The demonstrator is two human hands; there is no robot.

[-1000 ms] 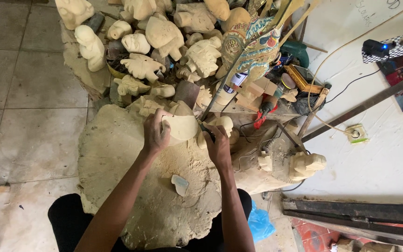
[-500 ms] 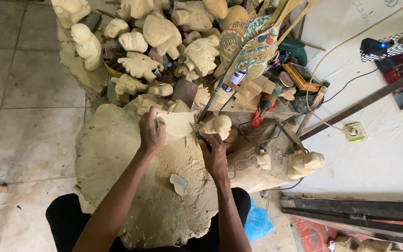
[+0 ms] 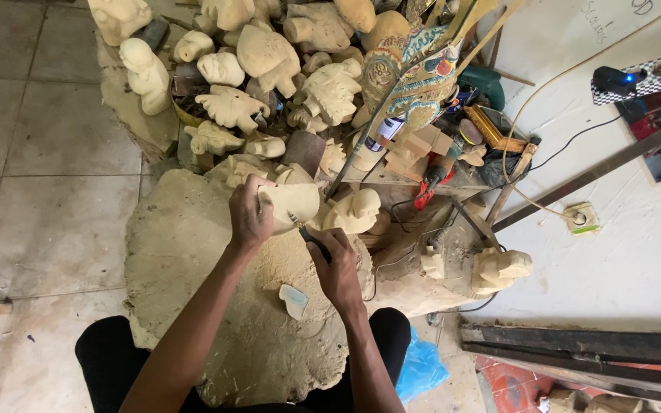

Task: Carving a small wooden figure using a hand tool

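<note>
Carving looks partway done, judging by the shape so far: the pale wooden piece [image 3: 291, 205] already has a smooth, rounded outline, but its face is plain and unpainted. The left hand [image 3: 248, 218] grips it from the side, holding it over the broad, rough, dust-coated slab [image 3: 185, 260] that serves as the surface. The right hand [image 3: 337, 268] is closed around a dark-handled tool [image 3: 311, 241] whose tip meets the piece's lower edge. Beyond lie heaped unfinished carvings [image 3: 231, 107], matte and cream-coloured, beside one glossy painted figure [image 3: 415, 80].
</note>
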